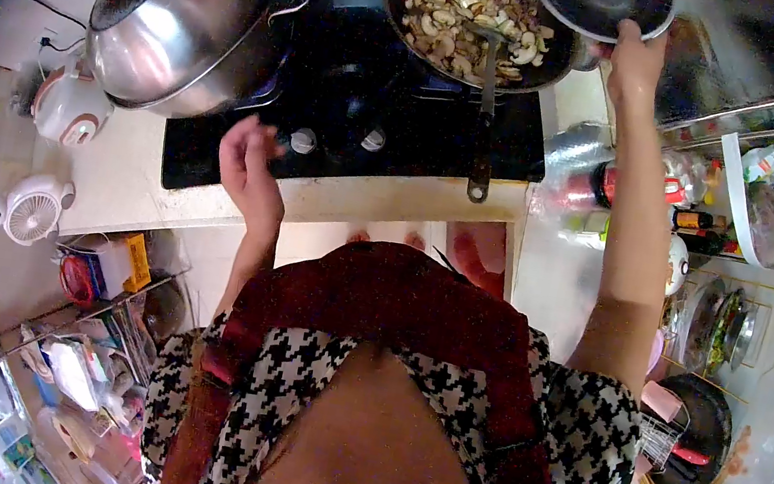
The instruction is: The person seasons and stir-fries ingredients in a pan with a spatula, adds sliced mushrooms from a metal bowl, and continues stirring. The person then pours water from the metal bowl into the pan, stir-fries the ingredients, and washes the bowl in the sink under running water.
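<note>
My right hand [635, 63] grips the rim of a dark bowl [602, 3] at the top right, over the right edge of a frying pan. Sliced mushrooms [462, 26] lie in the frying pan [400, 29] on the hob. A spatula [486, 116] rests in the pan, its handle pointing toward me over the hob's front edge. My left hand [250, 158] hovers near the front of the black hob [337, 173], close to a white knob [303, 141]; its fingers are loosely curled and nothing shows in them.
A large lidded steel pot [172, 36] stands on the hob's left side. Left of it are a white appliance [71, 106] and a small fan [34, 212]. Bottles [699, 221] and racks line the right side. Shelves of packages are at lower left.
</note>
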A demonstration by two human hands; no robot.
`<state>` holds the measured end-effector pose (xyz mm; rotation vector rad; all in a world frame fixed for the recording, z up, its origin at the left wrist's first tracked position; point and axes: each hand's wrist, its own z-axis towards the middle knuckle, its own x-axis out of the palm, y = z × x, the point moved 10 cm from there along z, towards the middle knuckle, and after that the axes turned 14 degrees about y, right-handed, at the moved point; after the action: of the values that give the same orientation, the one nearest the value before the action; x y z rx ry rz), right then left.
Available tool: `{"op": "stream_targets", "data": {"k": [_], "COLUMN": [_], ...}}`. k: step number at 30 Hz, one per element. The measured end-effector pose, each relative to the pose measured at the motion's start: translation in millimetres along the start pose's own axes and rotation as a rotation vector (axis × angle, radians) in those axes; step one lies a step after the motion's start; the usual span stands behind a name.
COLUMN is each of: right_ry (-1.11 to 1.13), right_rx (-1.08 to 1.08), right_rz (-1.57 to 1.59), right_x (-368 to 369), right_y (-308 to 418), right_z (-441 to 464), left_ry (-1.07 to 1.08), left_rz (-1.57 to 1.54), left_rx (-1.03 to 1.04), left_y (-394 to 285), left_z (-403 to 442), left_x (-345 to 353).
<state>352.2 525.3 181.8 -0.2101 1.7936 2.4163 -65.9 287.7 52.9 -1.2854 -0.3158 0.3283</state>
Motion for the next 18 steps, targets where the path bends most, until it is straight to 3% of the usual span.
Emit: {"op": "stream_targets", "data": {"k": [1,5,6,7,8,10,13,14,17,18], "right_ry": [0.112,0.346,0.444,0.542,0.618,0.777,0.482,0.484,0.716,0.771], "right_rx": [0.167,0.348,0.409,0.471,0.368,0.477,-0.34,-0.101,0.271,0.252], "right_rz": [0.187,0.395,0.361,0.326,0.231,0.127,-0.927,-1.018,-1.001,-0.994], "right_x": [15.9,118.4,143.4,163.6,178.3,184.2,138.7,124.8,119.2,119.3], "right_y": [-13.6,-7.3,-4.7,-5.6,-2.3,3.9,59.6,42.6,-13.0,-23.6], "right_z": [-9.6,-103.3,-125.9,-145.0,-152.4,-173.6,-152.2,-149.2,-164.1,-169.1], "left_ry": [0.101,0.616,0.634,0.535,0.436,0.299,0.116,0.091,0.151,0.115], "left_rz": [0.006,-0.801,-0.818,-0.747,-0.676,-0.675,-0.898,-0.835,-0.759,-0.719], "left_rx": [0.004,-0.155,-0.223,-0.259,-0.295,-0.366,-0.498,-0.495,-0.47,-0.484], "left_y": [-17.0,-30.2,-26.9,-20.6,-15.0,13.4,31.8,39.2,68.0,81.8], "left_z": [9.0,17.9,15.5,14.2,10.3,4.0,-10.3,-13.3,-11.4,-9.9], "left_x": [17.4,116.8,123.2,115.6,106.1,77.6,44.8,32.1,16.9,12.1]}}
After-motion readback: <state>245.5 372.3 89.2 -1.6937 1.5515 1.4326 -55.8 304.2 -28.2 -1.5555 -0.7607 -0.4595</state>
